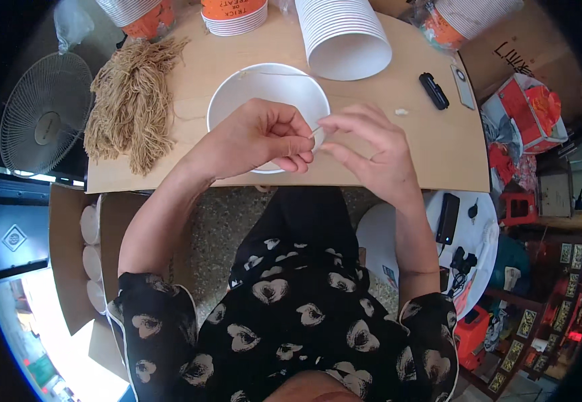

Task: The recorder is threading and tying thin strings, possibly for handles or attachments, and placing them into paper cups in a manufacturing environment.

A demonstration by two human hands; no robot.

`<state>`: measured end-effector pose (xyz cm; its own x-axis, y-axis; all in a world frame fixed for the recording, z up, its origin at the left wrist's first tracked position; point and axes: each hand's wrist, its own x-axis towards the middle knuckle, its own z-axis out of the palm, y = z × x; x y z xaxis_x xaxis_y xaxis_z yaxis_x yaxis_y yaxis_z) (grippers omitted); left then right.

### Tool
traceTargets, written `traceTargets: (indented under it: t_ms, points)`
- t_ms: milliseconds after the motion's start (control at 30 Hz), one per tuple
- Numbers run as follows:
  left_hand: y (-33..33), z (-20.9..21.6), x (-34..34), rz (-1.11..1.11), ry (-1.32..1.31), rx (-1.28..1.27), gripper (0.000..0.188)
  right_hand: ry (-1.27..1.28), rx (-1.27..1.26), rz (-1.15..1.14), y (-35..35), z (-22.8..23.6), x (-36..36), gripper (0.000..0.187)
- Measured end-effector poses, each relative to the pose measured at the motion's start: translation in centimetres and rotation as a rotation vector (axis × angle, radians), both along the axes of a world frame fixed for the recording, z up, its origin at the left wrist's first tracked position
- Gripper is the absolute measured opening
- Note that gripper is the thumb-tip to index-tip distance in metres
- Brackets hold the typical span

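Observation:
Just above the near side of a round white paper tub (227, 90), my two hands meet. My left hand (267, 137) is closed, its thumb and fingers pinching a thin pale string (316, 130). Close by on the right, my right hand (375, 151) has its bent fingertips at the short end of that string, its thumb a little lower and apart from the index finger. What lies between the right fingertips is partly hidden. A fine strand runs along the tub's far inner rim. To the left lies a thick bundle of tan twine (133, 100).
Stacked white tubs (344, 40) lie on their side at the far middle, beside orange tubs (234, 17). A black clip-like tool (433, 91) rests on the right of the wooden table (271, 179). A fan (46, 120) and an open carton (73, 261) stand left.

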<state>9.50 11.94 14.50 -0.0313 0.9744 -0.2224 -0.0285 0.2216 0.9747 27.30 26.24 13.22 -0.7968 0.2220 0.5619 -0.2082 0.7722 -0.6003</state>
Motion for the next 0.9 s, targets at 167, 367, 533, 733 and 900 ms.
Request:
traceTargets:
  t_ms: [167, 367, 533, 733, 900]
  points:
    - [-0.1, -0.3, 0.0, -0.036, 0.040, 0.054, 0.012, 0.045, 0.149, -0.030, -0.3, -0.3, -0.9, 0.018]
    - [-0.2, -0.8, 0.3, 0.029, -0.041, 0.055, 0.022, 0.026, 0.122, -0.061, 0.3, -0.4, -0.1, 0.010]
    - [0.0, -1.0, -0.7, -0.085, -0.106, -0.005, 0.025, 0.050, -0.232, 0.022, 0.1, -0.7, 0.2, 0.007]
    - [0.3, -1.0, -0.9, -0.118, -0.131, -0.007, 0.021, -0.001, -0.606, 0.106, 0.1, -1.8, 0.0, 0.010]
    - [0.1, -0.4, -0.6, -0.112, -0.089, 0.022, 0.019, -0.164, -0.744, 0.163, 0.4, -1.3, 0.3, 0.013]
